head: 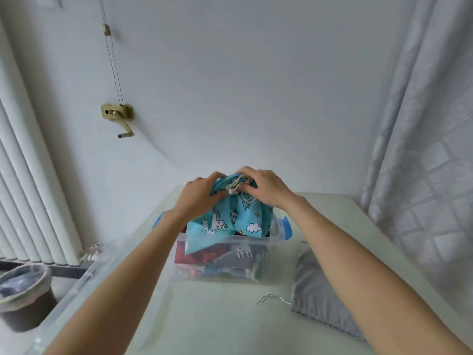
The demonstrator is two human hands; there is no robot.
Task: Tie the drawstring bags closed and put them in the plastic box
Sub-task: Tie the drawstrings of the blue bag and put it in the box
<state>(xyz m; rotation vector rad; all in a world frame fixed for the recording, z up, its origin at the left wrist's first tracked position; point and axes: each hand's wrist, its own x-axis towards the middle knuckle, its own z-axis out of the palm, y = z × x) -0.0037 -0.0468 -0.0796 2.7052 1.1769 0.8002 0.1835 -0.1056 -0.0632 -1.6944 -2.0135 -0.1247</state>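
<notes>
I am gripping the blue bag point(230, 221) at centre frame with my left hand point(198, 198) and right hand point(266, 189), fingers curled around its gathered neck, steadying it over the plastic box point(256, 254). I am leaving the grey bag point(320, 298) at lower right, apparently for tying next.

Cinched turquoise bag point(231, 221) atop clear box point(222, 254)

Both my forearms reach fwd, bare, converging toward the middle. L hand point(198, 194) sits palm-down, wrist slightly bent, fingers curled over and gripping the blue printed bag point(230, 221) at its top left. R hand point(265, 189) mirrors it on the top right, knuckles up, fingertips tucked in, pinching the gathered neck by the cord. Hands nearly meet, thumbs hidden underneath. Elbows out of frame.
</notes>
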